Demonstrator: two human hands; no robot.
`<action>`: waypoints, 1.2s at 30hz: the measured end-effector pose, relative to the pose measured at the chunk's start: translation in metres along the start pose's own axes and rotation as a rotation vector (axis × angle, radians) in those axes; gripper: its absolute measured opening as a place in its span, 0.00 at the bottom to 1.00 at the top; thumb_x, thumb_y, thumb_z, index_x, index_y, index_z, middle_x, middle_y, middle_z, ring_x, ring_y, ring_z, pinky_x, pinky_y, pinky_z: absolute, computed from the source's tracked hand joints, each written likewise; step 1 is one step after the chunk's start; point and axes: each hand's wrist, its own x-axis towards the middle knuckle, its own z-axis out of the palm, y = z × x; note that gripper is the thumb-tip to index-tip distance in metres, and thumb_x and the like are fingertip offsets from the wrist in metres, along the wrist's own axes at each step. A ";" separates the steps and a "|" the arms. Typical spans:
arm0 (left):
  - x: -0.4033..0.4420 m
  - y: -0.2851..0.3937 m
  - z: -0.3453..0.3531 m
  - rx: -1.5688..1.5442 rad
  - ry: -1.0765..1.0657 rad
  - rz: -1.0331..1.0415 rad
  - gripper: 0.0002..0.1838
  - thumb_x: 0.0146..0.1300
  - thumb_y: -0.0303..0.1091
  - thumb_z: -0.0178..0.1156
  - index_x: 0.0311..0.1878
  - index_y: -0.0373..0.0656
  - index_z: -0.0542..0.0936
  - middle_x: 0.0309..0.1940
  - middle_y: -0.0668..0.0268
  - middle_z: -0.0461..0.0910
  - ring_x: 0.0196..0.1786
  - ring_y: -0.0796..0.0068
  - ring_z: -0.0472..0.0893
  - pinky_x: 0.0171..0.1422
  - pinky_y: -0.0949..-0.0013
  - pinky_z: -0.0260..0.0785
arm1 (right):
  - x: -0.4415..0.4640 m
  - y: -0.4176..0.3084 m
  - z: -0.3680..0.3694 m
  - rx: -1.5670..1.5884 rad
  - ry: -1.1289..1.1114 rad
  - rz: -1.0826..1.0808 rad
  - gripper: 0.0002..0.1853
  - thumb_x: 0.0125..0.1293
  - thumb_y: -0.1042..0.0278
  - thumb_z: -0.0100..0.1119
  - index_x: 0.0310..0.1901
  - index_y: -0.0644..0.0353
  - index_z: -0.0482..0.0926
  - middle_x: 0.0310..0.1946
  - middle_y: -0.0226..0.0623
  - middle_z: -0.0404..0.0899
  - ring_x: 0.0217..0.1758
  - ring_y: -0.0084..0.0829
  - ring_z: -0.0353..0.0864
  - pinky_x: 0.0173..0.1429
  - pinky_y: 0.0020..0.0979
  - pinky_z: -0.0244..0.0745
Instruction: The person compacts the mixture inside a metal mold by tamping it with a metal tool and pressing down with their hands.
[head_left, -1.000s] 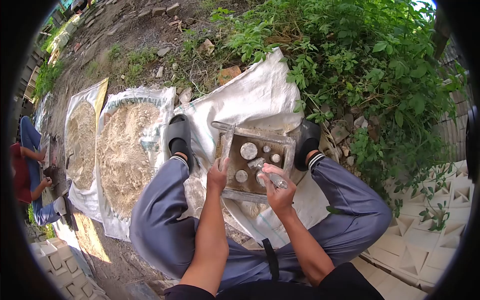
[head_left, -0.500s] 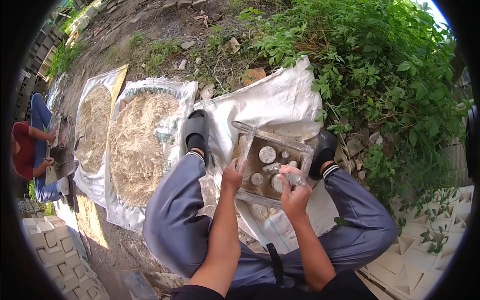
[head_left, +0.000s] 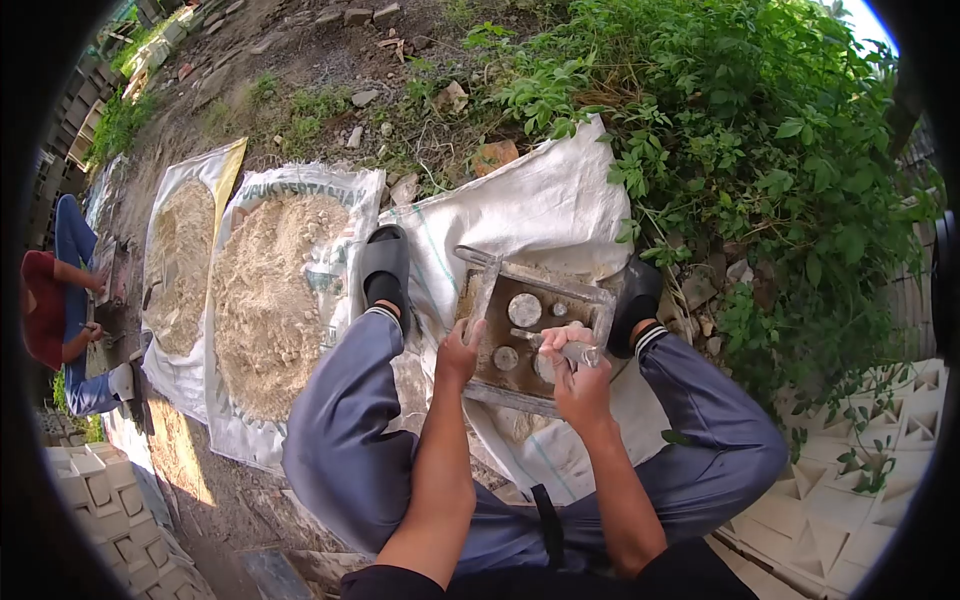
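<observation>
A rectangular mould frame (head_left: 512,399), grey and dusty, lies on the white sack between my feet. Inside it are several round pale discs (head_left: 524,310) of different sizes, set in brownish, sandy material. My left hand (head_left: 459,354) is closed on the bar (head_left: 484,298) along the frame's left side. Over the lower right of the frame, my right hand (head_left: 577,372) grips a small dusty trowel (head_left: 582,353). Its thick handle points right and its narrow end points left, above the discs. My fingers cover the middle of this tool and part of one disc.
Two sacks with heaps of pale sandy powder (head_left: 270,300) lie to the left. Beyond them sits another person (head_left: 45,310) in a red top. Leafy plants (head_left: 760,150) grow on the right. Pale patterned blocks (head_left: 850,450) are stacked at lower right, others (head_left: 115,490) at lower left.
The whole view has shifted slightly, so everything sits a little further left. My right hand has turned slightly, and the tool's narrow end now shows over the discs. My left hand keeps its hold.
</observation>
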 end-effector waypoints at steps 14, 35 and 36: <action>0.001 0.010 -0.005 -0.049 -0.064 -0.024 0.33 0.68 0.61 0.52 0.58 0.38 0.77 0.49 0.41 0.80 0.57 0.40 0.77 0.61 0.53 0.69 | 0.016 -0.005 0.015 -0.266 -0.108 -0.080 0.06 0.70 0.72 0.58 0.42 0.62 0.71 0.32 0.39 0.80 0.33 0.39 0.83 0.39 0.36 0.77; 0.008 -0.017 0.003 -0.264 -0.133 -0.184 0.42 0.64 0.70 0.52 0.57 0.35 0.78 0.51 0.48 0.82 0.56 0.53 0.80 0.62 0.60 0.67 | 0.025 -0.009 0.031 0.317 0.086 0.149 0.09 0.76 0.69 0.49 0.36 0.58 0.64 0.26 0.28 0.66 0.28 0.15 0.63 0.32 0.22 0.61; 0.008 -0.019 0.002 -0.286 -0.169 -0.207 0.43 0.62 0.71 0.53 0.57 0.35 0.78 0.51 0.50 0.82 0.55 0.56 0.80 0.62 0.62 0.67 | 0.021 -0.006 0.035 0.322 0.085 0.157 0.09 0.76 0.69 0.49 0.36 0.58 0.64 0.26 0.28 0.66 0.28 0.15 0.63 0.32 0.22 0.61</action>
